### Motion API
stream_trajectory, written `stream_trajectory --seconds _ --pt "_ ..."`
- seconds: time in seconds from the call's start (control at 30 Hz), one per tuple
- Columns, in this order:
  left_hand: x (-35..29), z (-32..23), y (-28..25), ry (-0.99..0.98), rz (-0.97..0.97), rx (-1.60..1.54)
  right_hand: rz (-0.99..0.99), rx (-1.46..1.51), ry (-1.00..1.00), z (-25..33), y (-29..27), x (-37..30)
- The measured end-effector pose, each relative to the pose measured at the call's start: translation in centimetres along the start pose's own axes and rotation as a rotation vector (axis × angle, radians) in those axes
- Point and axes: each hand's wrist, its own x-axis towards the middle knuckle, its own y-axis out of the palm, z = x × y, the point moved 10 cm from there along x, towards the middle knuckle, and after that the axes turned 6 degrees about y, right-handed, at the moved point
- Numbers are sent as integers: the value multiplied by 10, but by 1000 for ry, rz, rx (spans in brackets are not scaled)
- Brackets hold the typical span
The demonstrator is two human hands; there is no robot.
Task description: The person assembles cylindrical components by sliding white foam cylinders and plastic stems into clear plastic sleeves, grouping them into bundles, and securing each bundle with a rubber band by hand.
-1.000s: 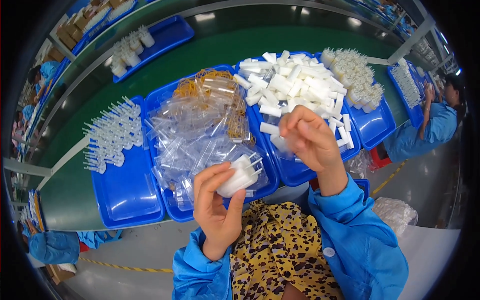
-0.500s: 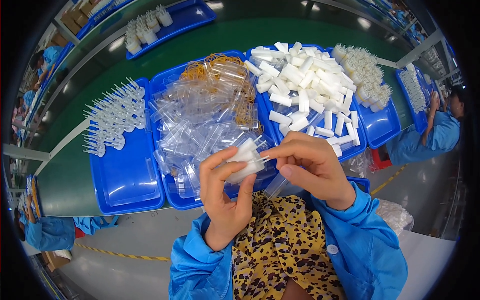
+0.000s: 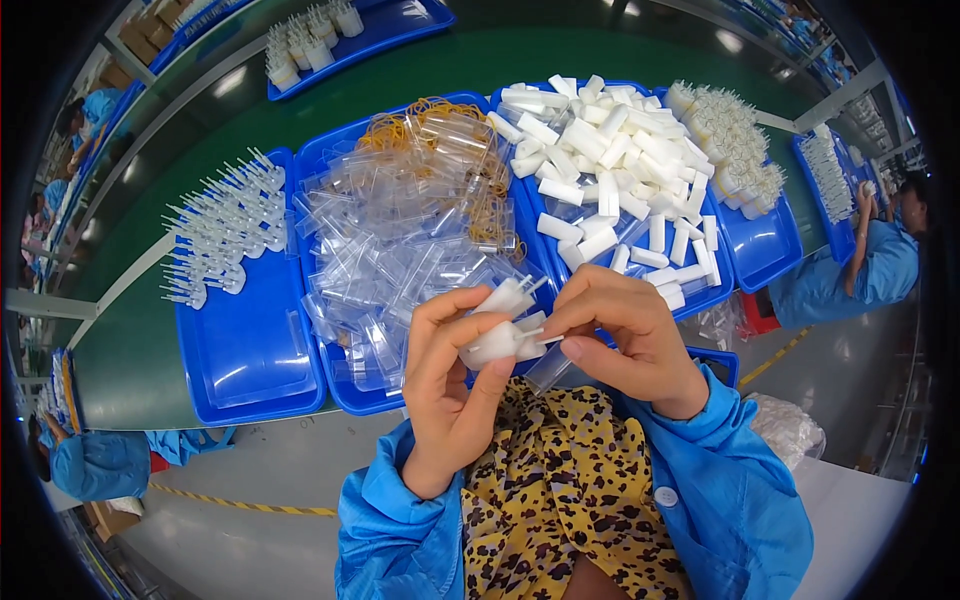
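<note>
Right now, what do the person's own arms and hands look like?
The left hand and right hand wear no gloves or visible rings. The left sleeve and right sleeve are loose, bright blue and reach the wrists; a round white button shows near the right one.

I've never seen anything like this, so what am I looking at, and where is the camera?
There is no machine here: these are a person's own bare hands. The camera is worn on the head and looks down; its fisheye lens makes straight edges bend.

On a green table stand blue trays. From left to right, the nearer ones hold pronged white parts, clear plastic pieces with yellow bands, white blocks, and more pronged parts.

The left hand holds a few white parts with thin prongs. The right hand has its fingertips at one prong; whether it grips it is hard to tell. A clear piece shows just below those fingers.
</note>
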Motion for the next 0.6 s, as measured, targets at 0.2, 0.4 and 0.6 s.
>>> stream_trajectory --seconds 0.2,0.4,0.6 --pt "-5 7 -9 12 -19 -93 -185 353 -97 -1 -30 -13" --pt "-6 3 -10 13 -50 -20 -271 402 -132 -5 -28 -14" --pt "-6 0 -12 40 -89 61 -273 364 -84 -4 -17 -15"
